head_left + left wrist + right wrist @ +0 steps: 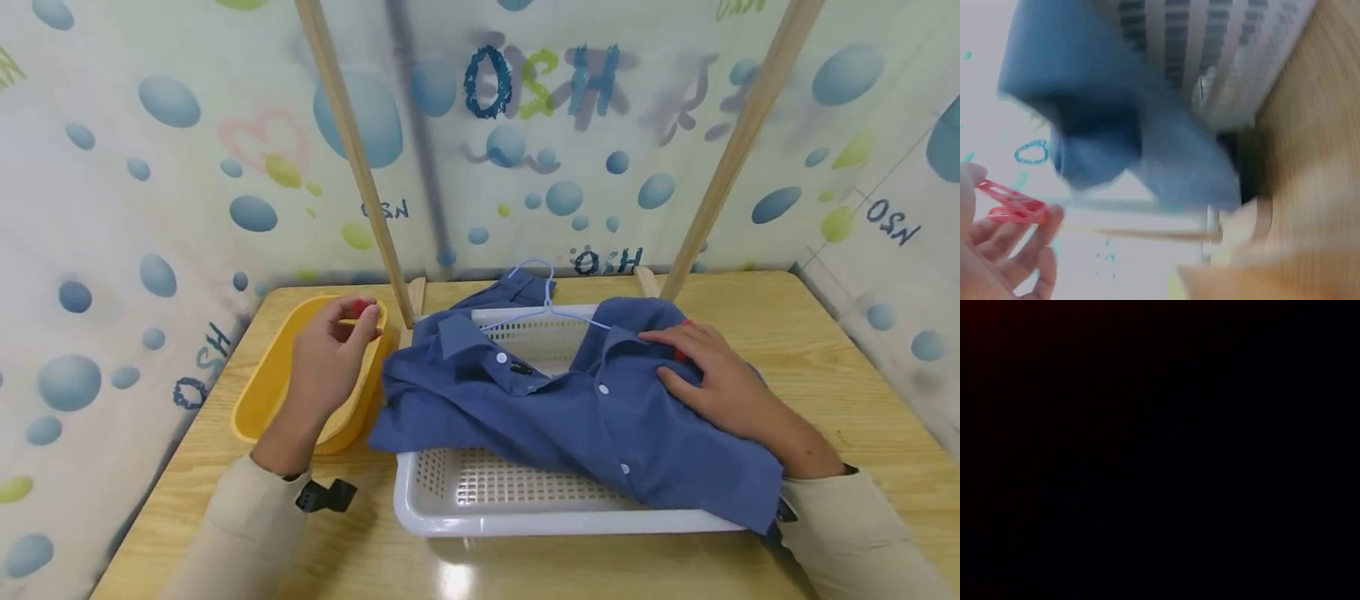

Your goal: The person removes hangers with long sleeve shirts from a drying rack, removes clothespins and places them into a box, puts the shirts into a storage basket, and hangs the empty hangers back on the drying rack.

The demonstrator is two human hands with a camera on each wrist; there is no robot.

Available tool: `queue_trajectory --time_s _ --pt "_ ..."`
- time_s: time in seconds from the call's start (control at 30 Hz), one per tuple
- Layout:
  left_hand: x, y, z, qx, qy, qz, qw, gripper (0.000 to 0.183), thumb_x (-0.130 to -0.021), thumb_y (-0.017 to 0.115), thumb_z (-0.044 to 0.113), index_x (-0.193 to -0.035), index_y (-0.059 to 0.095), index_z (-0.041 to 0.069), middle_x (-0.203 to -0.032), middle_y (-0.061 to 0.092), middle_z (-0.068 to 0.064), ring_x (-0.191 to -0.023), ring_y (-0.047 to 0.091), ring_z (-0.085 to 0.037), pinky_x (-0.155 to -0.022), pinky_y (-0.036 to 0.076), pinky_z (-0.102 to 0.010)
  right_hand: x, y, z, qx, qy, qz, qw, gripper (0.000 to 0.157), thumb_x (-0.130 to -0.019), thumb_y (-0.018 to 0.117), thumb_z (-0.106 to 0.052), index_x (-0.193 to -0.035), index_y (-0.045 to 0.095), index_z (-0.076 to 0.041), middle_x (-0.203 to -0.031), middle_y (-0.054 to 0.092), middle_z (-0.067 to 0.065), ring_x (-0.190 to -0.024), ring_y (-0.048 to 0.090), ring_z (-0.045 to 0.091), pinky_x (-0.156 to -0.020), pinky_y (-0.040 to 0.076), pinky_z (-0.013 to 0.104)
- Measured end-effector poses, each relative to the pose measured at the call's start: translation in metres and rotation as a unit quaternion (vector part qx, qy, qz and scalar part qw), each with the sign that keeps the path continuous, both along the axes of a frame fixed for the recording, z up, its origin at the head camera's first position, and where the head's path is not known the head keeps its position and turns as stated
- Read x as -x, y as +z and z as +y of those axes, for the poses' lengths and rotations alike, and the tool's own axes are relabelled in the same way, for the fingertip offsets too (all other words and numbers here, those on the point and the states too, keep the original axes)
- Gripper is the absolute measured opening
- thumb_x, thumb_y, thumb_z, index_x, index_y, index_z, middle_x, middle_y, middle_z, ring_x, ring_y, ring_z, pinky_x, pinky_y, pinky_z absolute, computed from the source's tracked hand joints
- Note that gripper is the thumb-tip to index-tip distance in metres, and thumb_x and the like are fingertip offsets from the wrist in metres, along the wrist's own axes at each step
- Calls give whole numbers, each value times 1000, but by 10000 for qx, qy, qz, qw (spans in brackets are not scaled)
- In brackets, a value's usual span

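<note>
Pinching a red clip between the thumb and fingers, the left hand is raised just over the inner rim of a yellow tub; its fingers are bent and nearly closed, with only the clip's width between the tips. The right hand lies on a blue shirt, its fingers fairly straight and its thumb spread well apart from them, touching the cloth near the collar. A red piece shows partly under that hand's index finger, too hidden to make out fully. The right wrist view is almost black and adds nothing about this hand. There is one shirt, draped across the top of one white basket, with three white buttons in sight down its front. One light blue hanger stands at the collar, its hook above the basket's far rim and its arms running to both sides of the neck. One yellow tub sits left of the white basket on the table. Two wooden poles rise behind, one on either side of the hanger.
</note>
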State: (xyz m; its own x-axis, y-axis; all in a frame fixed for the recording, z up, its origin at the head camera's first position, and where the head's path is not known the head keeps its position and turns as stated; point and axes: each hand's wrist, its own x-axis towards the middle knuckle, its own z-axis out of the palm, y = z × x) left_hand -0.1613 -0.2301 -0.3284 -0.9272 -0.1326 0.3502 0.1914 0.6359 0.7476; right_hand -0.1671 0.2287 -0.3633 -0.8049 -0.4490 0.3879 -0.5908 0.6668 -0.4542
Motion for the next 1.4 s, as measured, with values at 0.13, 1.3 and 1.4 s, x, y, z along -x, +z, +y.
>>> queue_trajectory --time_s 0.13,1.3,1.4 --pt "-2 0 -23 929 -86 -661 9934 43 -101 54 46 -121 65 10 -112 69 -12 -93 69 -31 -73 56 -28 2 -2 -1 -44 22 -74 10000 45 -93 67 -9 -136 59 -17 -125 63 7 -112 46 25 -90 36 47" --pt "11 -47 -74 3413 -122 -2571 9041 44 -86 73 48 -99 71 6 -82 69 -9 -61 56 -21 -50 42 -32 0 2 2 -31 -21 -211 9998 45 -94 66 -11 -137 58 -17 -128 62 9 -117 47 31 -91 37 52" --pt "11 -47 -73 3419 -140 -2532 9049 42 -86 73 47 -98 71 6 -82 69 -8 -61 56 -20 -49 42 -33 -1 2 2 -36 -18 -142 9999 45 -93 66 -10 -137 58 -16 -125 62 8 -112 47 27 -90 37 50"
